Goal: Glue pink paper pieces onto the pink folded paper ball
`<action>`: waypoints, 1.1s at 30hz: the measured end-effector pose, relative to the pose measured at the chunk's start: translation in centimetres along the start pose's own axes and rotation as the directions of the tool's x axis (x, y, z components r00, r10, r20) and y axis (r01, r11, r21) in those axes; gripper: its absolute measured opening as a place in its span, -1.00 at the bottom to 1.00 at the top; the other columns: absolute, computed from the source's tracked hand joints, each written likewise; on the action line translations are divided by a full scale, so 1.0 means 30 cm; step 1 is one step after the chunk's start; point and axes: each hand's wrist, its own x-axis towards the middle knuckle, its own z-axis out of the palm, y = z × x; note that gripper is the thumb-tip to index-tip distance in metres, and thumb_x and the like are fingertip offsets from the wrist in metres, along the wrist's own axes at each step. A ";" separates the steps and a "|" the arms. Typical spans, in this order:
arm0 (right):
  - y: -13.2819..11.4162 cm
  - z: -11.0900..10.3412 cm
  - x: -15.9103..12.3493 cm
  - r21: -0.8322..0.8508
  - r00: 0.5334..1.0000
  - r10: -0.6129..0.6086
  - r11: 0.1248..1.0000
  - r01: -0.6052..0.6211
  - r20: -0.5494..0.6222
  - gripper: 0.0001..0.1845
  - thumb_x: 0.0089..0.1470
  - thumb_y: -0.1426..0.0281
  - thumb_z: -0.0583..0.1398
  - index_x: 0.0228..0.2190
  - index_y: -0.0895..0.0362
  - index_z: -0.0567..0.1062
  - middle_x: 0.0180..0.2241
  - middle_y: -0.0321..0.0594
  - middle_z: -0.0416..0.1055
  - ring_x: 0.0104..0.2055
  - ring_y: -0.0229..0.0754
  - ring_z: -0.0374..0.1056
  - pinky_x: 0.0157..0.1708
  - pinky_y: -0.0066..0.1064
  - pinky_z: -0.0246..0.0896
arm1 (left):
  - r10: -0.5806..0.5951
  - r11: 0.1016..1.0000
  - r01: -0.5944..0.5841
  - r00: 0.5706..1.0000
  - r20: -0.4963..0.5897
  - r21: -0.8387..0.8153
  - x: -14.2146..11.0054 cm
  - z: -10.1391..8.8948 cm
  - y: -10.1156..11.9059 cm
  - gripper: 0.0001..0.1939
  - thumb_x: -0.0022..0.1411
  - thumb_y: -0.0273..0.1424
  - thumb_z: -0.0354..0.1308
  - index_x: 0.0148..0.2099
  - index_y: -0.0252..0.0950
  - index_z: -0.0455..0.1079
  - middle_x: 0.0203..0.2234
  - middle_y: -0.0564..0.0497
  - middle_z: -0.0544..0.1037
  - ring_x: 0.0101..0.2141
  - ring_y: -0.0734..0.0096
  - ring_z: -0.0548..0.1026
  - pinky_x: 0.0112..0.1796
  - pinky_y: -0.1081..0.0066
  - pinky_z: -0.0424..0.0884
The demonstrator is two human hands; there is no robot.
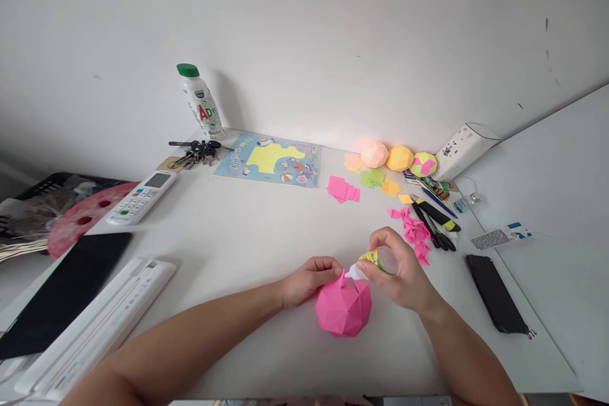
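Observation:
A faceted pink paper ball (343, 312) rests on the white table close to its front edge, with a gap and raised flaps at the top. My left hand (311, 279) pinches a flap at its upper left side, fingers curled. In my right hand (404, 276) is a small clear glue bottle (384, 260) with a yellow label, tilted so that its white nozzle meets the flap near my left fingertips. Whether glue is flowing cannot be made out. Folded pink paper pieces (416, 235) lie in a loose pile beyond my right hand.
Finished paper balls (399, 158) stand by the wall near sticky-note stacks (343, 189). Scissors (434, 228) and a black pouch (497, 295) lie right. At left are a remote (143, 196), a black tablet (66, 292), keys (202, 152) and a bottle (202, 104).

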 end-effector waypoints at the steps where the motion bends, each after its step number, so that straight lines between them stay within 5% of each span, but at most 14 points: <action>1: 0.001 0.001 0.000 0.002 1.000 -0.001 1.000 0.001 -0.006 -0.82 0.01 0.36 0.17 -0.39 0.05 0.22 -0.56 -0.42 0.15 -0.57 -0.31 0.12 -0.55 -0.46 0.09 | -0.002 1.000 0.002 1.000 0.002 0.003 0.000 -0.001 0.000 -0.68 -0.02 -0.20 0.31 -0.47 -0.36 0.37 -0.60 0.08 0.39 -0.57 0.56 0.28 -0.48 0.47 0.14; 19: -0.017 0.008 -0.006 0.008 0.999 0.003 1.000 -0.003 0.037 -0.82 0.01 0.39 0.18 -0.39 0.05 0.21 -0.56 -0.42 0.16 -0.57 -0.31 0.14 -0.53 -0.48 0.11 | -0.007 1.000 0.007 1.000 0.001 0.028 0.003 -0.007 -0.002 -0.64 -0.02 -0.16 0.29 -0.47 -0.37 0.33 -0.60 0.08 0.35 -0.58 0.57 0.27 -0.50 0.48 0.13; 26: -0.032 0.010 -0.008 0.142 0.988 0.152 0.978 -0.154 0.025 -0.65 -0.13 0.40 0.28 -0.32 0.04 0.22 -0.57 -0.46 0.18 -0.61 -0.35 0.12 -0.62 -0.52 0.08 | 0.005 0.999 -0.004 1.000 0.010 -0.035 0.009 -0.017 -0.011 -0.67 -0.02 -0.19 0.30 -0.46 -0.38 0.36 -0.58 0.05 0.38 -0.56 0.54 0.30 -0.49 0.47 0.15; 33: -0.009 0.012 -0.006 0.081 0.999 0.035 0.996 -0.035 -0.006 -0.73 -0.14 0.40 0.31 -0.38 0.08 0.34 -0.61 -0.44 0.19 -0.61 -0.36 0.08 -0.64 -0.54 0.04 | 0.017 0.996 -0.015 1.000 0.017 -0.090 0.013 -0.030 -0.017 -0.72 0.00 -0.24 0.30 -0.44 -0.38 0.42 -0.55 0.02 0.43 -0.53 0.50 0.35 -0.45 0.45 0.20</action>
